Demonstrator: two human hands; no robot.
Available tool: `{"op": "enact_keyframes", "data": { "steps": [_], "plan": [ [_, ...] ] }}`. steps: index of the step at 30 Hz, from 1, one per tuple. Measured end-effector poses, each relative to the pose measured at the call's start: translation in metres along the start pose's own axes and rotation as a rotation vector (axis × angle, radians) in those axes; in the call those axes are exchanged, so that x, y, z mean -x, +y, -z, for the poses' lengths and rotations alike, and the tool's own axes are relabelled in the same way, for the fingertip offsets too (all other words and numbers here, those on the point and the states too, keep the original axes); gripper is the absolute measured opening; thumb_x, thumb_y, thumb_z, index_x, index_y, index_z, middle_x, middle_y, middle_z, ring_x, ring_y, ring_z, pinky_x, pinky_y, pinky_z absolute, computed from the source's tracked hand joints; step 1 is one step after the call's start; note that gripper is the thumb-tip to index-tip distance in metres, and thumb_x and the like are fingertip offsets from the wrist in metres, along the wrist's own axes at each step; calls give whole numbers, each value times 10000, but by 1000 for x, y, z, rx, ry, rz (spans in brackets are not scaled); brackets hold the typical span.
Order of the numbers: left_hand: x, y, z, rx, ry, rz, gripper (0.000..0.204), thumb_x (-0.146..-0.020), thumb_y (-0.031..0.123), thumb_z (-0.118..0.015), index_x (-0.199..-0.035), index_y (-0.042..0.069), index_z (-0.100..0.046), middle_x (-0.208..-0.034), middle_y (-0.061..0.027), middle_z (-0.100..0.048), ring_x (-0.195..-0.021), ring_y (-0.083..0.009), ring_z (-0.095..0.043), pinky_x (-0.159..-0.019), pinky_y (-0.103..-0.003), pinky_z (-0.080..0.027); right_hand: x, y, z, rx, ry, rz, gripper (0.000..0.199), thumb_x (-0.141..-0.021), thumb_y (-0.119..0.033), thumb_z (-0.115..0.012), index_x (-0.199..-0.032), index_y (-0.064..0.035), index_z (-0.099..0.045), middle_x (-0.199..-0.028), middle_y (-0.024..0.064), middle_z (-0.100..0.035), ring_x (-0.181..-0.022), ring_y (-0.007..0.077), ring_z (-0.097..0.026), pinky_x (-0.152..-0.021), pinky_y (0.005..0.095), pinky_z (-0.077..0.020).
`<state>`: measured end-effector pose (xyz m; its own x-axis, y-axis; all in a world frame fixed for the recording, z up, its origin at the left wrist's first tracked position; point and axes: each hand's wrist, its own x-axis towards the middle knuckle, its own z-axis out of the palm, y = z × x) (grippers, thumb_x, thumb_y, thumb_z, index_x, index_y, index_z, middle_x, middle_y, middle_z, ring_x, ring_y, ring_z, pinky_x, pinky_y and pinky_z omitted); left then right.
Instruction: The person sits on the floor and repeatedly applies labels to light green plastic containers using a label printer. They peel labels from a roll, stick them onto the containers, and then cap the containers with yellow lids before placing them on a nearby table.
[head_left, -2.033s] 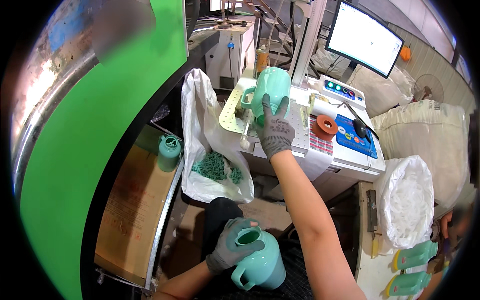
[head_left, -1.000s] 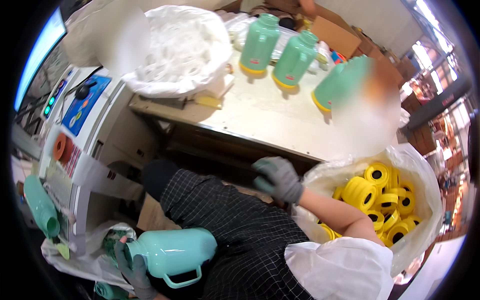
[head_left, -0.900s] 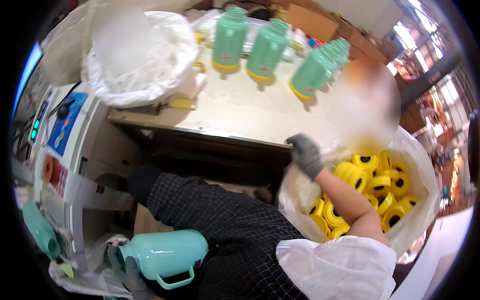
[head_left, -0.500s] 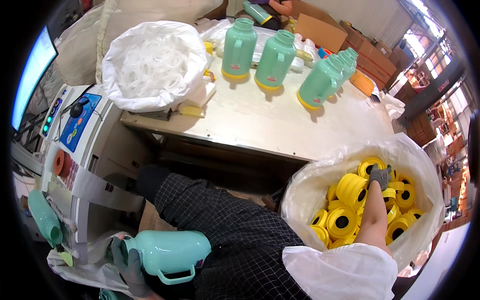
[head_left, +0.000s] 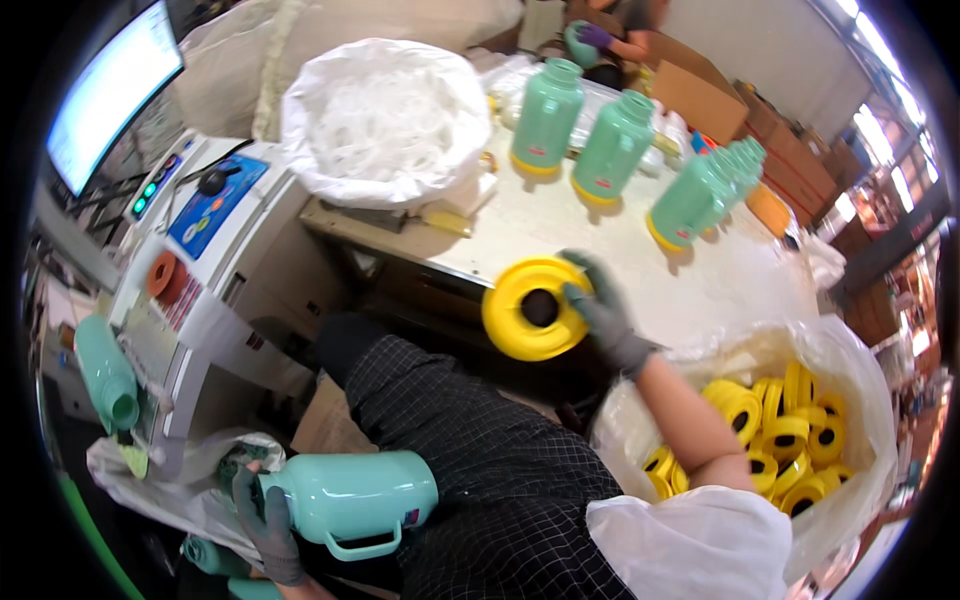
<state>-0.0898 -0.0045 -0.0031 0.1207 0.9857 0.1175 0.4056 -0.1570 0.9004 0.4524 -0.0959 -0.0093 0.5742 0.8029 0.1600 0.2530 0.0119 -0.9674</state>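
Note:
Gloved in grey, my left hand (head_left: 268, 525) wraps round the neck end of a mint-green flask body (head_left: 350, 490) with a side handle. The flask lies on its side across my lap, its mouth end to the left and its base against my dark checked apron. My right hand (head_left: 603, 310), also gloved, grips a yellow ring-shaped base cap (head_left: 510, 310) by its right edge. A dark round hole shows in the cap's middle. The hand holds it in the air in front of the table edge, apart from the flask.
A plastic-lined sack (head_left: 625, 420) of yellow caps (head_left: 787, 435) stands at the right. On the white table (head_left: 570, 235) are several green flasks (head_left: 612, 148) with yellow bases and a white bag (head_left: 300, 130) of clear rings. A machine (head_left: 215, 250) stands left; another person (head_left: 625, 40) sits beyond the table.
My right hand has come out of the sack with a yellow cap and moved left over the table's front edge. The left hand still holds the flask on my lap.

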Motion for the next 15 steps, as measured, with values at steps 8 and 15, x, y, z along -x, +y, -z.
{"op": "enact_keyframes", "data": {
  "steps": [8,15],
  "plan": [
    [59,-74,-13,561,422,171,398,-1161,308,-453,-1424,34,-572,-1368,-82,-634,-1222,-194,-615,-1085,-349,-487,15,73,-194,402,9,411,358,-958,-159,-720,-1288,-26,-686,-1121,203,-653,-1047,386,-617,-975,502,-494],
    [52,-64,-68,1110,579,439,416,-1159,360,-477,-1398,46,-608,-1269,-60,-708,-1170,-206,-677,-1019,-346,-551,43,54,-197,433,-306,536,494,-916,-243,-778,-1322,17,-672,-1045,184,-617,-952,348,-611,-873,451,-503]
  ]
}}
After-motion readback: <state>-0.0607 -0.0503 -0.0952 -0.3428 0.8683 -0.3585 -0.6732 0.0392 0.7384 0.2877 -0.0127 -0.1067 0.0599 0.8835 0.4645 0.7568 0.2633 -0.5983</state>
